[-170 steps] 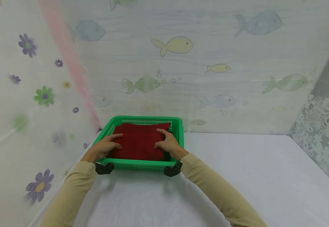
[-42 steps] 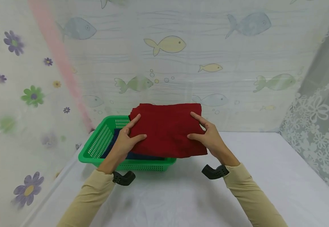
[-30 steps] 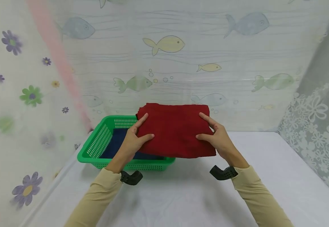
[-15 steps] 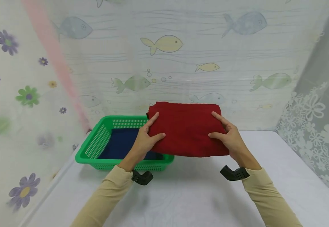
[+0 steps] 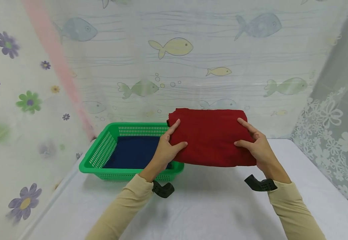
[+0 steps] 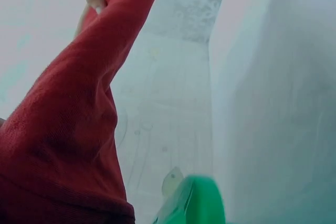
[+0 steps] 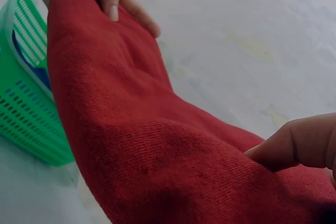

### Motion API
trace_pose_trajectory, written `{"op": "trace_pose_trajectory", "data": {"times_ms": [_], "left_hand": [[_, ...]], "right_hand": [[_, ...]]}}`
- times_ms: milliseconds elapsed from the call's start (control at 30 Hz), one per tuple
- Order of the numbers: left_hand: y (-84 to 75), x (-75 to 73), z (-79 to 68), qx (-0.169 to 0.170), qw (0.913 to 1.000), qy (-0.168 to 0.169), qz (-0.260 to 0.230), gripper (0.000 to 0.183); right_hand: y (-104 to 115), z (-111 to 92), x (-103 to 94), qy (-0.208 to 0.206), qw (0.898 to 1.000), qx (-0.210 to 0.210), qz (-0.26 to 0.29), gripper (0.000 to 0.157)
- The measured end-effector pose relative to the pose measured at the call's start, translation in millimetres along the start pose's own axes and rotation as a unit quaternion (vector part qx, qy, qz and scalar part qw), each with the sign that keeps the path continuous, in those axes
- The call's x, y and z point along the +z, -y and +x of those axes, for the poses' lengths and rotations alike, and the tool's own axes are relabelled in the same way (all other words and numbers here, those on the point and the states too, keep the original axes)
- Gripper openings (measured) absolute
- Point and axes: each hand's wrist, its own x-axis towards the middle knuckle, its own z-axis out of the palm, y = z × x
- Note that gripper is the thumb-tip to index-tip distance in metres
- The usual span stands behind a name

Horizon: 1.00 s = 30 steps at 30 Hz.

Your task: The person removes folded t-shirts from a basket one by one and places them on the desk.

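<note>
A folded red knit cloth is held up above the white table, its left end overlapping the basket's right side in the head view. My left hand grips its left edge, and my right hand grips the right edge. On both hands, thumb and index finger lie on the near face; the other fingers are hidden behind. Soft folds run along the cloth in the right wrist view. A green plastic basket stands to the left, with a folded navy cloth lying in it.
White sheeting covers the table. A fish-print curtain hangs behind it, a flower-print curtain at the left. Lacy grey curtain borders the right side. Each wrist wears a black camera mount.
Earlier, both hands reached into the basket onto the red cloth. They have lifted it out and carried it rightward, still moving right over the last second, uncovering the navy cloth.
</note>
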Motion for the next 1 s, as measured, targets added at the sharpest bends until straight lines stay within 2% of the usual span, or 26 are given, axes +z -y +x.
{"op": "trace_pose_trajectory", "data": {"times_ms": [300, 600, 900, 1000], "left_hand": [[4.9, 22.1, 2.5, 0.024, 0.9993, 0.018, -0.022, 0.073], [12.6, 38.0, 1.2, 0.026, 0.9994, 0.016, 0.018, 0.074], [-5.0, 55.0, -13.7, 0.023, 0.9986, 0.017, 0.045, 0.073], [-2.8, 59.7, -14.1, 0.012, 0.9985, 0.016, 0.052, 0.074]], "right_hand": [[1, -6, -19.3, -0.028, 0.999, 0.017, 0.003, 0.067], [-4, -11, -34.2, -0.029, 0.999, 0.026, -0.011, 0.068], [-10, -19, -51.2, -0.019, 0.999, 0.024, -0.017, 0.068], [-12, -21, -56.8, -0.009, 1.000, 0.018, 0.001, 0.069]]}}
